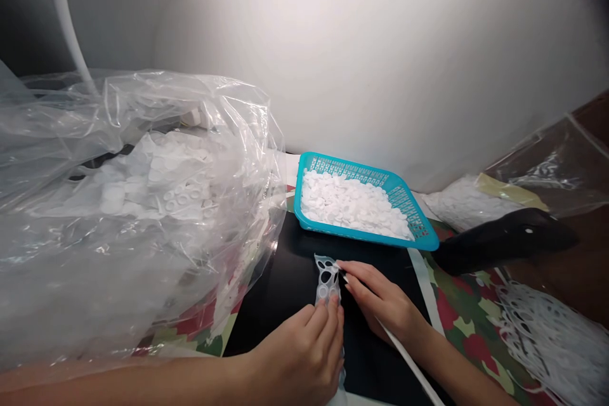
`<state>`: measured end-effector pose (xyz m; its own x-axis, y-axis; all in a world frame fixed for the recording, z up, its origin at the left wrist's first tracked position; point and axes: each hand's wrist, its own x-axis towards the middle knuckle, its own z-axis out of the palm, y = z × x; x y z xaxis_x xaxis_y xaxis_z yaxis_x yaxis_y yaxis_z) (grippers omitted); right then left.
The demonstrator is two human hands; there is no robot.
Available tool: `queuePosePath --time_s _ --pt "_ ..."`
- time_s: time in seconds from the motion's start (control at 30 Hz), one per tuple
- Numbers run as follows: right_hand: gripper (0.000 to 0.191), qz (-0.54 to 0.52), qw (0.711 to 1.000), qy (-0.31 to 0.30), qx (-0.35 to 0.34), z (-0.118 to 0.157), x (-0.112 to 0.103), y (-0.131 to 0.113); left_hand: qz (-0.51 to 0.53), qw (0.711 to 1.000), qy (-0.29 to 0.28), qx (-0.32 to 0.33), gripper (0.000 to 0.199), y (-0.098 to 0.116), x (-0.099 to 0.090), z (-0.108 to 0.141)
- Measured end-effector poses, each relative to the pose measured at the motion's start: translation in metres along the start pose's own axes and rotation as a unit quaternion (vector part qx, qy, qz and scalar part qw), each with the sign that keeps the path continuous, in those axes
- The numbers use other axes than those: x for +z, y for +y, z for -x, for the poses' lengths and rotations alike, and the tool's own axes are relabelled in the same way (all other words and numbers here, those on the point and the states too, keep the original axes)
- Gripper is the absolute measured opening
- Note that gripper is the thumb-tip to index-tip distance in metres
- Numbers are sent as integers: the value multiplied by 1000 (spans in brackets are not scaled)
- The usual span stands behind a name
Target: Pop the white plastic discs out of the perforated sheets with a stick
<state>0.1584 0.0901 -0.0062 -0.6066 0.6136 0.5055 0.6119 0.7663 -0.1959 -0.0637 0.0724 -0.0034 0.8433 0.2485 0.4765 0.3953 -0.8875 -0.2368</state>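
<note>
pale wall [333,44], softly lit

We've got a bright hot spot high on the pale wall [328,32], fading to murky grey toward the far left and near-black in the far right corner, so the light seems to come from above, though we can't see the lamp. Glare streaks all over the clear plastic bag [228,101] on the left, and the white pieces [352,203] in the middle look almost washed out. Our middle is decently crisp, but the black object [504,238] on the right looks soft, and the edges seem stretched wide-angle style.
</note>
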Motion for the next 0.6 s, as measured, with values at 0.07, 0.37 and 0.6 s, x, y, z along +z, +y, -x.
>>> queuePosePath --time_s 0.07,0.37,0.6 --pt "38 12 999 26 20 0 0 1 -1 1000 -2 -1 39 0 0 0" --pt "43 61 985 164 14 -4 -16 7 -4 1000 -16 -2 40 2 1 2" --pt "36 130 963 216 92 -4 -15 20 -8 1000 -4 -3 40 1 0 1"
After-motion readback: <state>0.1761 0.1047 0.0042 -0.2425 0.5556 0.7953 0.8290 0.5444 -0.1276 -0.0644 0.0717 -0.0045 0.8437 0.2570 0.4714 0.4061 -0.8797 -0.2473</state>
